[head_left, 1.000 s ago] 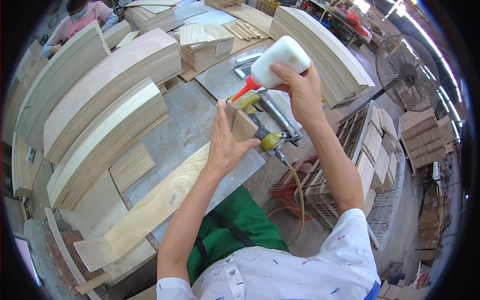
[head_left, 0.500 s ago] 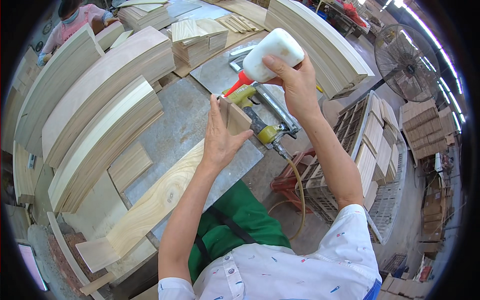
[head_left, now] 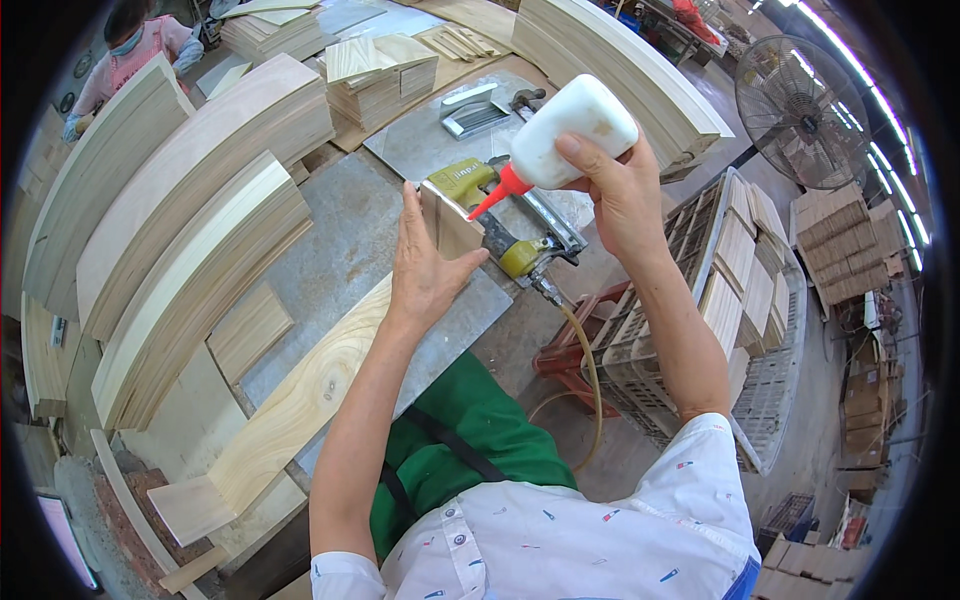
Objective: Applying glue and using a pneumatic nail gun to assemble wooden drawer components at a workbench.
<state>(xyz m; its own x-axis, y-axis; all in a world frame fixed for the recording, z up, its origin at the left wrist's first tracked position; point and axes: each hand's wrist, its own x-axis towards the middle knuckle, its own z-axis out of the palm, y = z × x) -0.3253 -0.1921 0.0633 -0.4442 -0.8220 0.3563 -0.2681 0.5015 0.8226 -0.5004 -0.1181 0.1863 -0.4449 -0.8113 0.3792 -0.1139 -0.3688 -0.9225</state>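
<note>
My left hand (head_left: 422, 272) grips a small wooden board (head_left: 455, 232), thumb on one side and fingers on the other, with a narrow edge facing up. In my right hand (head_left: 622, 190) is a white squeeze bottle (head_left: 578, 130), tipped down to the left. Its red nozzle (head_left: 503, 190) meets the board's upper edge, where a whitish line shows. Just beyond the board lies a green-yellow nail gun (head_left: 520, 258), partly hidden by it. A long wooden board (head_left: 325, 385) stretches below my left forearm, a short upright piece (head_left: 195, 508) at its near end.
Stacks of curved boards (head_left: 215, 290) line the left side, and another stack (head_left: 620, 75) stands at the far right of the table. A hose (head_left: 590, 370) runs down from the nail gun. On the right are a crate of boards (head_left: 740, 300) and a fan (head_left: 805, 115). A co-worker (head_left: 130, 65) is at the far left.
The nozzle has travelled along the board's upper edge, from its far left corner toward the right end. My right hand and the bottle moved right and slightly nearer; my left hand still grips the board.
</note>
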